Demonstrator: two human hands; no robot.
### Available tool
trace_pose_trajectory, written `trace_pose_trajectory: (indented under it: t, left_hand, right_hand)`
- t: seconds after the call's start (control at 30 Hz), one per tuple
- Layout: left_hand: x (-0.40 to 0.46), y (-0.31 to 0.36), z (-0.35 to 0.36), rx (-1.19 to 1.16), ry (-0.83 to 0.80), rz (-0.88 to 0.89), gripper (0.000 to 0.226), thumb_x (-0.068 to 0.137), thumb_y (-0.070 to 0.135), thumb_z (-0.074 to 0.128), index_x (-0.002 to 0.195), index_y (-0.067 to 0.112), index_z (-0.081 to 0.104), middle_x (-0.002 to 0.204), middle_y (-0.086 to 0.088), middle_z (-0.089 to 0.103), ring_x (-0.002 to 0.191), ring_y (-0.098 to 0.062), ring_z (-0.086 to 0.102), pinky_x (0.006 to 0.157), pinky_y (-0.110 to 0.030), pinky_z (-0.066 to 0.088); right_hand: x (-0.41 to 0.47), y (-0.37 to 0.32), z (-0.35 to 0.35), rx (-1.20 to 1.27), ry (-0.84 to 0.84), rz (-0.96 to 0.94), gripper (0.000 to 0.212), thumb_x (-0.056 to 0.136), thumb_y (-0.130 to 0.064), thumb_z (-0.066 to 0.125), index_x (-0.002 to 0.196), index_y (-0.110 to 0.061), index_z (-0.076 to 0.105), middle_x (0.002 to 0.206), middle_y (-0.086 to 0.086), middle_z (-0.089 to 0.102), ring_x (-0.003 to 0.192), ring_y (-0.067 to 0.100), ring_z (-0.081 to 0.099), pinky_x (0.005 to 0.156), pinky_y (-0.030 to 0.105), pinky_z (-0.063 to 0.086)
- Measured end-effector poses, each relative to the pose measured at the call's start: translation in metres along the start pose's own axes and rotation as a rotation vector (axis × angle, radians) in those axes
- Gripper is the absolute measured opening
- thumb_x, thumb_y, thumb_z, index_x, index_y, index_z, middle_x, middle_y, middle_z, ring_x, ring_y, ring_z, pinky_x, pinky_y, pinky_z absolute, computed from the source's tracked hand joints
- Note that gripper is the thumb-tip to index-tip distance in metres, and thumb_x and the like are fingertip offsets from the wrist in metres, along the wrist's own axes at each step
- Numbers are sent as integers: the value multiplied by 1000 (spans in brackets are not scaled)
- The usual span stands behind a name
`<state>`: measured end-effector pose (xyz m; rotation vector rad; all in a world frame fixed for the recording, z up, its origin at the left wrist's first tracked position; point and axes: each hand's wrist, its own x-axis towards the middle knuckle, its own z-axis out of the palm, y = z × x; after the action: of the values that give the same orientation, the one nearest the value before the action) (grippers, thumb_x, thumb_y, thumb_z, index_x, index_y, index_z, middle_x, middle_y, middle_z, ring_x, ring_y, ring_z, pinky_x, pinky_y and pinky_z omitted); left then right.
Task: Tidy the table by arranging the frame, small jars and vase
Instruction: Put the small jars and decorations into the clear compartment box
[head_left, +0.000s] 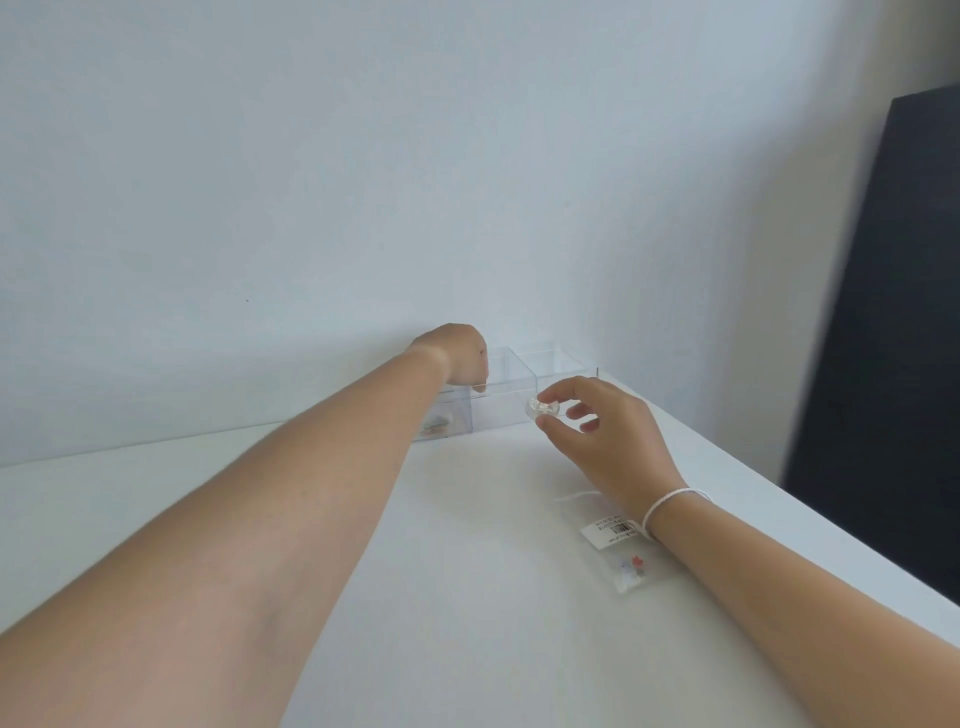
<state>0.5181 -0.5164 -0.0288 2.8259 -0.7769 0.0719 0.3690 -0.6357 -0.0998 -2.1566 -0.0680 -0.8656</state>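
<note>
Small jar (544, 407) pinched btwn right hand (608, 441) fingers (551, 399).

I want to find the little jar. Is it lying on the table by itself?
No, the right hand holds the small clear jar in its fingertips, up beside the clear box against the wall.
</note>
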Motion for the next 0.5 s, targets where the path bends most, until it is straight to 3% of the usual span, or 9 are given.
trace_pose_trajectory:
  t: [0.27, 0.5]
  left_hand:
    - [6, 2, 2, 91, -71, -42, 36, 81, 15, 62, 116, 8, 60, 126, -8, 58, 116, -28, 53, 96, -40, 47]
    - [11, -2, 5, 68, -49, -33, 25, 82, 16, 58, 103, 4, 64, 113, -6, 64, 105, -26, 58, 90, -35, 47]
  right_hand:
    - [0, 0, 1, -19, -4, 21, 11, 79, -23, 63, 85, -33, 62, 86, -22, 58, 83, 4, 55, 73, 20, 44]
    - [0, 1, 1, -21, -3, 22, 10, 79, -23, 63, 84, -32, 62, 85, -23, 58, 83, 4, 55, 72, 20, 43]
